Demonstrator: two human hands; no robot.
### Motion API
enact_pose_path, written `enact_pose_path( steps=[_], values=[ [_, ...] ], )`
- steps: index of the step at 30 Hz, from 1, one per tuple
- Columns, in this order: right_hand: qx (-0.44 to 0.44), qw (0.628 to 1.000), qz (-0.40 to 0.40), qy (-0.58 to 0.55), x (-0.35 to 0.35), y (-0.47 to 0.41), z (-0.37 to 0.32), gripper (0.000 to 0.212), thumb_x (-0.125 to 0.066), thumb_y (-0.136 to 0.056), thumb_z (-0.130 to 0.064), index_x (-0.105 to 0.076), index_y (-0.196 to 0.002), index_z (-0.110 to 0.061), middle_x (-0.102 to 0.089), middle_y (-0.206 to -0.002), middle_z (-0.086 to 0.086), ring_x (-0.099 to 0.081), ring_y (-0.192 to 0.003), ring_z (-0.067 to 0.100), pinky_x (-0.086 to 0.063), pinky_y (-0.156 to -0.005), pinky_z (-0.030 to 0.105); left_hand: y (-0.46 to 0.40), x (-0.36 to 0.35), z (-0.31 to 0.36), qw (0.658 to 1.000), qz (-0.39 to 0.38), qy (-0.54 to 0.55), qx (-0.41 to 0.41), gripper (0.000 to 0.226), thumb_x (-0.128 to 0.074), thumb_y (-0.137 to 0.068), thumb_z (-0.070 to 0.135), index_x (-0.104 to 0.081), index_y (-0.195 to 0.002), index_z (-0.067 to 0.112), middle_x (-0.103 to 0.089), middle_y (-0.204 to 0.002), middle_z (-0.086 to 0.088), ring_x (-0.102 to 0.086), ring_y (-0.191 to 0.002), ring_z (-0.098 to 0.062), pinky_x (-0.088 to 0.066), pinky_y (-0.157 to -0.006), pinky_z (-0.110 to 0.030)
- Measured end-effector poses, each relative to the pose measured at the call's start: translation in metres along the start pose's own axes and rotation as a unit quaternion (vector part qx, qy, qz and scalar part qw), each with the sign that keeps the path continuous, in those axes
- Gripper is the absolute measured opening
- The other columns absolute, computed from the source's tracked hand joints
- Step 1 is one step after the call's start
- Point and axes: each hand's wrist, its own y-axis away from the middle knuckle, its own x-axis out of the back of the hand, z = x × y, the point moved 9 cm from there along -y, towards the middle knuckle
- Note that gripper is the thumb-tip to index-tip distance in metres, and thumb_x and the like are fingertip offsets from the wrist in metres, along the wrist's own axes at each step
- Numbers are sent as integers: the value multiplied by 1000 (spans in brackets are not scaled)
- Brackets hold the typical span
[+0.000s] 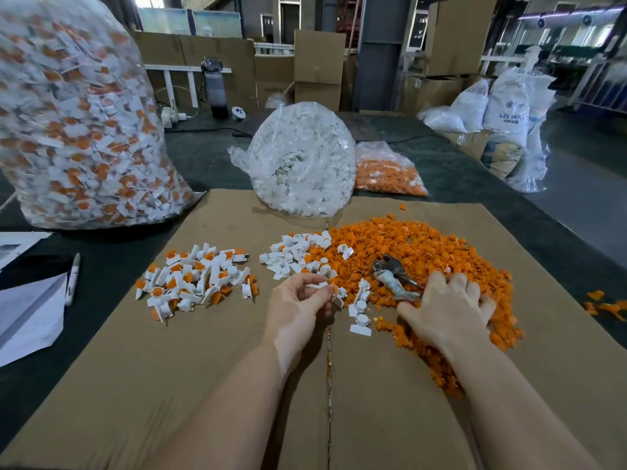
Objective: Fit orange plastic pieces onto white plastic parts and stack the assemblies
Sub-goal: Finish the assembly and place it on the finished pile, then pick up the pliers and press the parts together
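Where the left hand (298, 301) pinches it at centre: white part (317, 285), small, flat-tabbed, orange-tipped. Right hand (448, 308), fingers curled, digs into orange pieces (424, 245), three o'clock.

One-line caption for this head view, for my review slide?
Left hand pinches a white part while right hand digs into the loose orange pieces beside finished assemblies.

A flattened cardboard sheet (210, 368) lies on the table, with a heap of finished assemblies (195, 281) on its left part and a loose pile of pieces (424, 262) on its right, pliers (393, 274) lying on that pile. Behind the sheet, a bag of parts (302, 161) stands at centre, a smaller bag (386, 171) just right of it, and a large bag of assemblies (78, 123) at far left. A marker (73, 278) and papers (30, 317) lie left of the sheet.
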Motion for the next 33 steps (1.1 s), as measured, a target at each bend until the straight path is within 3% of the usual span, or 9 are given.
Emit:
enact_pose_path(
  steps=[2,6,10,15,21,26,33],
  values=[
    [22,999,24,-24,10,3,-6,44,-52,-86,-50,-44,-109,-13,-51,-119,8,-45,-114,27,-36,-93,39,-1,0,-1,1000,5,22,10,14,-64,-86,5,-62,-100,4,-61,-58,-4,-56,-55,-13,-53,-64,-33],
    [78,992,15,-102,26,17,-26,31,-42,-92,-46,-43,-92,-16,-54,-93,3,-51,-86,23,-40,-69,33,0,1,0,997,6,75,20,16,-62,-86,2,-59,-102,1,-60,-62,-7,-55,-51,-10,-52,-54,-22],
    [126,962,-111,-215,18,33,-49,36,-42,-94,-42,-54,-84,-10,-51,-71,1,-49,-65,20,-32,-56,30,0,3,0,990,14,134,39,17,-62,-86,1,-59,-102,-1,-62,-59,-4,-57,-49,-8,-50,-51,-17],
    [171,926,-216,-258,9,51,-71,32,-45,-94,-28,-42,-67,-12,-35,-57,3,-30,-50,17,-22,-53,31,1,4,0,988,17,143,46,16,-61,-86,0,-59,-102,0,-63,-58,-2,-57,-48,-7,-51,-51,-16],
    [159,912,-265,-270,1,55,-74,36,-42,-94,-26,-35,-60,-17,-30,-55,0,-27,-51,17,-20,-53,31,2,6,0,989,29,136,52,18,-60,-86,-1,-58,-104,-2,-58,-68,-11,-55,-51,-10,-52,-54,-17],
    [148,895,-301,-295,-4,58,-74,24,-41,-91,-26,-40,-69,-16,-39,-70,9,-36,-65,20,-27,-62,34,2,6,1,987,32,149,58,14,-59,-87,-3,-57,-100,-2,-58,-70,-12,-54,-52,-12,-51,-53,-17],
    [168,902,-296,-264,-4,60,-75,26,-44,-89,-28,-41,-66,-16,-34,-56,-2,-34,-55,17,-29,-54,30,1,7,-2,984,38,161,62,11,-58,-87,-4,-56,-98,-1,-59,-72,-13,-55,-51,-10,-51,-51,-16]
  ],
)
